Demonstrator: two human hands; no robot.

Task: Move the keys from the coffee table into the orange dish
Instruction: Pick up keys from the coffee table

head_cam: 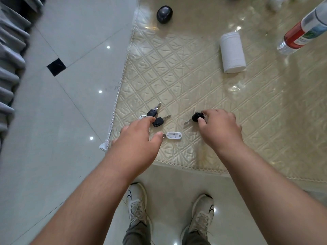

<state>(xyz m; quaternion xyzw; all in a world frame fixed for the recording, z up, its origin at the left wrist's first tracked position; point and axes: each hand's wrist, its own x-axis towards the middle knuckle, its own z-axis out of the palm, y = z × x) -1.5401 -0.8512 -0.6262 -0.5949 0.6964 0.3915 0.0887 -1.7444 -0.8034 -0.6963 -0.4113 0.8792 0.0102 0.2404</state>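
Clearly the pickup step, near the table's left corner. Right hand pinched on one key, blade pointing near-left. Left hand spread, thumb and fingers apart, over two keys with blades pointing far-right, tag beside. Next: close, lift, find the dish (not in view).

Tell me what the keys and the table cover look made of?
The keys: black matte heads, likely plastic, with shiny silver blades, probably metal. The white tag looks like plastic. The table cover: cream quilted fabric with a satin sheen, seemingly under clear glossy film, judging by the glare.
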